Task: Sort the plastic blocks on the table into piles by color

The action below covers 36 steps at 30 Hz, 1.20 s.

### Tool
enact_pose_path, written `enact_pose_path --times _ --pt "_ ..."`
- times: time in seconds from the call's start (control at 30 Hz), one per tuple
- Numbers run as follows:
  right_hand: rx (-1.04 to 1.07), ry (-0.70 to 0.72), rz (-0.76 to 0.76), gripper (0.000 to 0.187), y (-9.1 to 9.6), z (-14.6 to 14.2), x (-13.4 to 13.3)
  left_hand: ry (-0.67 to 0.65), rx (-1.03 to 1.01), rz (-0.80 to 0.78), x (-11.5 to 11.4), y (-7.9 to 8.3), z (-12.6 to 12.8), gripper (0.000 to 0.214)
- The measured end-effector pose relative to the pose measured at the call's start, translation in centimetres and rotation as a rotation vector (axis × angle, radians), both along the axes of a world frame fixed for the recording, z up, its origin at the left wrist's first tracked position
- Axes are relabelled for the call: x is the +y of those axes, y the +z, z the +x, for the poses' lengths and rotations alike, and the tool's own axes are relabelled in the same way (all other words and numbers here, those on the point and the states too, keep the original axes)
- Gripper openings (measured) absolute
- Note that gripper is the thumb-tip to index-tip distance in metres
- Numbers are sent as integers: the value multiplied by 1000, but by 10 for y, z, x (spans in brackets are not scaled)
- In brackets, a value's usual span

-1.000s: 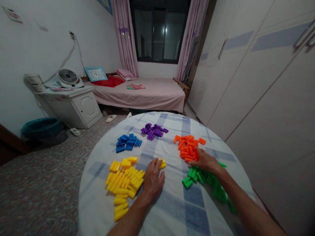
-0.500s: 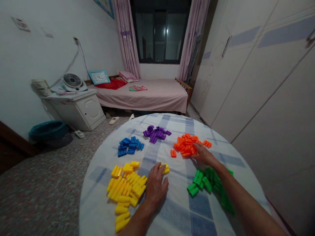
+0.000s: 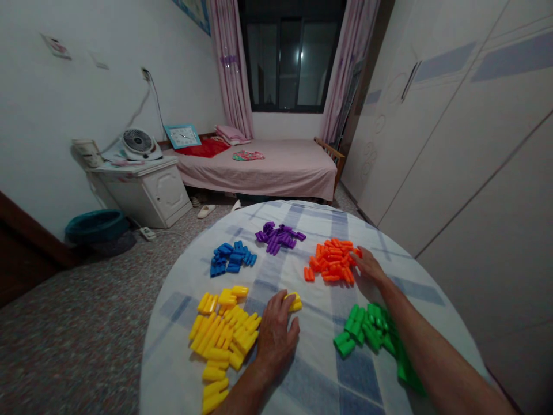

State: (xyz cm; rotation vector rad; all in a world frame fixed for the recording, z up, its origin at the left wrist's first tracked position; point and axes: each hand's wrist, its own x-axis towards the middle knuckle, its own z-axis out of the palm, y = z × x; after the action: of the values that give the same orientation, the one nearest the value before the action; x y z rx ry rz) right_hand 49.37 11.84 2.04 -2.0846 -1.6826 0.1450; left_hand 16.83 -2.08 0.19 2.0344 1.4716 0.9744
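My left hand (image 3: 277, 331) rests palm down on the table, fingers stretched out and thumb apart. Its fingertips touch a small yellow plastic piece (image 3: 295, 302). Just left of that hand lies a pile of yellow plastic pieces (image 3: 222, 331). At the right edge of a heap of orange plastic pieces (image 3: 332, 260) is my right hand (image 3: 368, 267), its fingers against the outer pieces and apparently not wrapped round any. Below the right forearm spread green plastic pieces (image 3: 367, 328), partly covered by the arm.
Farther back on the round table (image 3: 298, 357) are blue pieces (image 3: 232, 257) and purple pieces (image 3: 279, 237). Beyond stand a bed (image 3: 268, 173), a white cabinet (image 3: 162, 193) with a fan (image 3: 139, 143), and a teal bin (image 3: 97, 227). A wardrobe (image 3: 436, 144) lines the right.
My right hand has moved from over the orange heap to its right edge. The stray orange pieces there now lie against the heap. My left hand stays beside the yellow piece.
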Motion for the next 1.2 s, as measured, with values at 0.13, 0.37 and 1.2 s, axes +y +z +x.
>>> enact_pose_path --times 0.13,0.37,1.2 --pt "9 38 1 51 7 -18 3 7 6 -6 -1 2 0 51" --pt "-197 361 173 54 14 -84 -52 -18 38 38 0 1 0 53" --pt "-435 162 -118 24 32 -132 -127 -61 9 82 0 9 1 37"
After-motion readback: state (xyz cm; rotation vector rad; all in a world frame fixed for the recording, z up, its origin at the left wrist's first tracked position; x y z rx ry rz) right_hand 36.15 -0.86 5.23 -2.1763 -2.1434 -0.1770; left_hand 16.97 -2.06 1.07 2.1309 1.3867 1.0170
